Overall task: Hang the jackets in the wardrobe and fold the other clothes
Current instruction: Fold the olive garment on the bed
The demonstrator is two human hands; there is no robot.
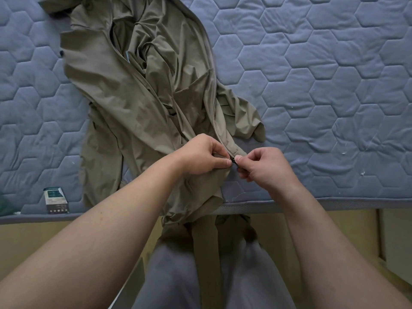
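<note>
The limp, light, likely slippery jacket (133, 101) handles best by its zip end (233, 160), where left hand (204, 156) and right hand (265, 168) each pinch it with curled fingers.

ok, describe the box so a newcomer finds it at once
Start at the blue quilted mattress. Along its near edge, left of the olive jacket, lies the box. It is the only small, rigid, printed thing there, dark with a teal top.

Blue quilted mattress (312, 63); olive jacket (124, 97) crumpled on it, hem over near edge; small box (56, 200) at left.
</note>
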